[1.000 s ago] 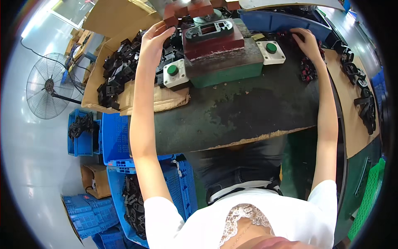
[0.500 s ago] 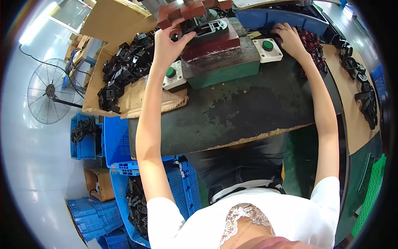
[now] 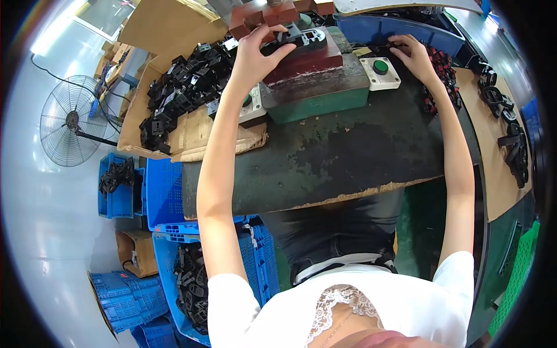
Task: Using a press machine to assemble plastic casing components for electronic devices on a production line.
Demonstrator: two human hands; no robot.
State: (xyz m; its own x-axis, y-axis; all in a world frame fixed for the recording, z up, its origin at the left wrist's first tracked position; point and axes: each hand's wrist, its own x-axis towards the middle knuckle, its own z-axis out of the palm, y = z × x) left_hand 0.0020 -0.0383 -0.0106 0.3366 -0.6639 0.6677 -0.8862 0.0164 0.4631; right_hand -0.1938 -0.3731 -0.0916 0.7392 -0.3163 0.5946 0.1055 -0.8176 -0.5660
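Note:
At the press, my left hand (image 3: 255, 57) pinches a small black plastic part (image 3: 283, 36) between thumb and fingers. It is at the left end of a long black plastic housing (image 3: 310, 39) with a grey inner face. The housing rests on a dark red fixture block (image 3: 307, 65) set on a green base (image 3: 319, 105). Dark red press jaws (image 3: 248, 18) hang just above and behind my left fingers. My right hand (image 3: 413, 57) is curled, its fingertips together near a pile of small red and black parts (image 3: 444, 78). Whatever lies between those fingertips is too small to make out.
White boxes with green push buttons flank the base, the right one (image 3: 381, 72) uncovered, the left one (image 3: 253, 107) partly behind my forearm. A cardboard box (image 3: 191, 139) of black parts stands left. Behind is a blue bin (image 3: 400, 32); black straps (image 3: 513, 148) lie on cardboard at right.
My left hand has moved right, over the left end of the housing, with the small black part. My right hand has shifted slightly right, and its fingers have drawn together.

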